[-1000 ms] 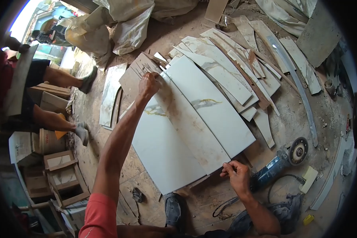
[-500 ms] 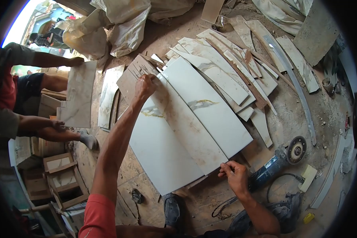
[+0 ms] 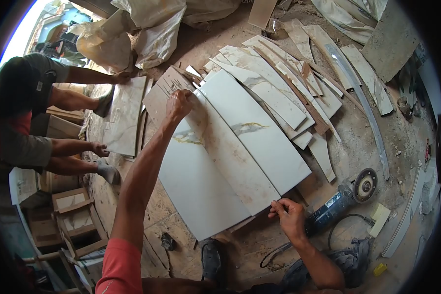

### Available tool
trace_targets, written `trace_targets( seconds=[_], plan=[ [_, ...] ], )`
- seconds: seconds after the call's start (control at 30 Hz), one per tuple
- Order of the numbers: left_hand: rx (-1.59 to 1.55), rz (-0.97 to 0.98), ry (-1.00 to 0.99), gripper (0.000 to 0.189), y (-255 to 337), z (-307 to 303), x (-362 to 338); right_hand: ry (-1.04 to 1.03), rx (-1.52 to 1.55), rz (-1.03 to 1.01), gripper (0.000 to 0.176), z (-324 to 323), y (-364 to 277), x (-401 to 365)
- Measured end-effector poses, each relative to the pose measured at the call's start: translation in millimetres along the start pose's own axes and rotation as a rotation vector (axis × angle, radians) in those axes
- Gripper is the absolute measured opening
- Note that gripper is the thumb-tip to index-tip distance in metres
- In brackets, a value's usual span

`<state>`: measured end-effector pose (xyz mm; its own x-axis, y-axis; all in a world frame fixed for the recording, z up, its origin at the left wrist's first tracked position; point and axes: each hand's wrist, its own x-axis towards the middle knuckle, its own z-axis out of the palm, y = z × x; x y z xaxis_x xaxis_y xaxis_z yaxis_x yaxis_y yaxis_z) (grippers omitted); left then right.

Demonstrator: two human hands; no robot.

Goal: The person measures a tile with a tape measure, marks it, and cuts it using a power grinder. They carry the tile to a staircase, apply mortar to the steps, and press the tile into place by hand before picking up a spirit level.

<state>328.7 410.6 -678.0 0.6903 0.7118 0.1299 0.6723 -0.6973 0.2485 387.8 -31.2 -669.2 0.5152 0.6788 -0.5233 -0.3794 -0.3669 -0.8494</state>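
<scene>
White marble-look tiles with grey and gold veining lie in a stack before me, a dusty brownish band running along the middle. My left hand is closed in a pinch at the far end of this band. At the near end, my right hand has thumb and forefinger pinched together by the tile corner. I cannot tell what, if anything, is between the fingers of either hand. Right beside my right hand lies a blue angle grinder with its disc pointing away from me.
At the left a co-worker bends over with both hands at a marble-look tile. Cut tile strips are piled beyond the stack. A long metal strip lies to the right, near a white power socket. Cardboard boxes stand lower left.
The co-worker has bent forward and brought the tile down and to the right, onto the tiles on the floor; the lower hand now shows open fingers. My hands stay nearly in place.
</scene>
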Motion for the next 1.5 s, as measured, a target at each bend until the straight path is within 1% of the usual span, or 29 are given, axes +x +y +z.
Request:
trace_targets(
  seconds=[0.27, 0.33, 0.47, 0.53, 0.57, 0.6, 0.67, 0.73, 0.77, 0.8, 0.87, 1.0, 1.07, 1.13, 1.17, 1.2, 1.23, 1.27, 1.3, 1.33, 1.4, 1.43, 1.47, 1.5],
  plan=[
    [0.010, 0.038, 0.041, 0.025, -6, 6, 3, 0.008, -0.007, -0.007, 0.020, -1, -1, 1],
    [0.015, 0.017, 0.010, 0.025, -4, 3, 2, 0.001, -0.013, -0.014, 0.020, 0, 2, 1],
    [0.050, 0.038, 0.003, 0.025, -4, 3, 2, 0.006, -0.029, -0.004, 0.020, -1, 3, 2],
    [0.063, 0.057, -0.039, 0.024, -2, 0, 2, 0.006, -0.033, -0.007, 0.019, 0, 1, 2],
    [-0.003, 0.023, -0.118, 0.025, -3, -3, 2, 0.013, -0.010, 0.011, 0.019, 0, 4, 2],
    [-0.075, -0.005, -0.198, 0.029, -4, -6, 6, 0.006, -0.022, 0.007, 0.022, 0, 0, 0],
    [-0.037, -0.014, -0.362, 0.051, 14, -26, 8, -0.010, 0.028, 0.005, 0.023, -1, 5, 1],
    [-0.043, 0.105, -0.388, 0.070, 6, -27, 7, 0.004, 0.022, 0.016, 0.024, -1, 4, 0],
    [-0.079, 0.070, -0.410, 0.073, 6, -28, 7, -0.017, 0.018, 0.011, 0.025, -2, 5, 0],
    [-0.077, 0.084, -0.361, 0.076, 6, -28, 4, -0.008, 0.021, 0.016, 0.025, -2, 5, 0],
    [-0.077, 0.063, -0.338, 0.080, 5, -26, 3, -0.023, -0.017, 0.001, 0.026, -3, 6, 1],
    [-0.060, 0.043, -0.358, 0.081, 9, -30, 1, -0.031, -0.035, 0.000, 0.027, -3, 0, 0],
    [-0.036, 0.073, -0.335, 0.079, 6, -27, 2, -0.036, -0.044, 0.016, 0.027, -4, 3, 2],
    [-0.051, 0.063, -0.336, 0.075, 9, -29, 0, -0.040, -0.018, 0.012, 0.027, 0, 9, 4],
    [-0.097, 0.077, -0.285, 0.068, -6, -19, 2, -0.035, 0.005, 0.012, 0.026, -2, 11, 3],
    [-0.109, 0.107, -0.347, 0.063, -4, -21, 5, -0.042, 0.005, 0.019, 0.025, -4, 9, 3],
    [-0.182, 0.146, -0.299, 0.059, -34, -2, 12, -0.074, 0.037, 0.100, 0.024, -6, -1, 1],
    [-0.189, 0.140, -0.334, 0.057, -33, -4, 13, -0.131, -0.159, 0.065, 0.026, -15, -12, 1],
    [-0.216, 0.125, -0.361, 0.055, -30, -6, 13, -0.173, -0.445, -0.030, 0.028, -29, -32, -4],
    [-0.205, 0.158, -0.326, 0.055, -24, -10, 11, -0.222, -0.721, -0.125, 0.029, -39, -55, -7],
    [-0.218, 0.149, -0.303, 0.054, -6, -20, 4, -0.104, -0.631, -0.266, 0.031, -75, -95, -5],
    [-0.219, 0.145, -0.299, 0.054, -11, -17, 5, -0.042, -0.641, -0.329, 0.030, -101, -124, 3],
    [-0.200, 0.181, -0.290, 0.055, -20, -12, 7, 0.065, -0.546, -0.162, 0.030, -124, -145, 20],
    [-0.179, 0.215, -0.279, 0.056, -27, -8, 8, 0.196, -0.505, -0.211, 0.029, -153, -155, 48]
  ],
)
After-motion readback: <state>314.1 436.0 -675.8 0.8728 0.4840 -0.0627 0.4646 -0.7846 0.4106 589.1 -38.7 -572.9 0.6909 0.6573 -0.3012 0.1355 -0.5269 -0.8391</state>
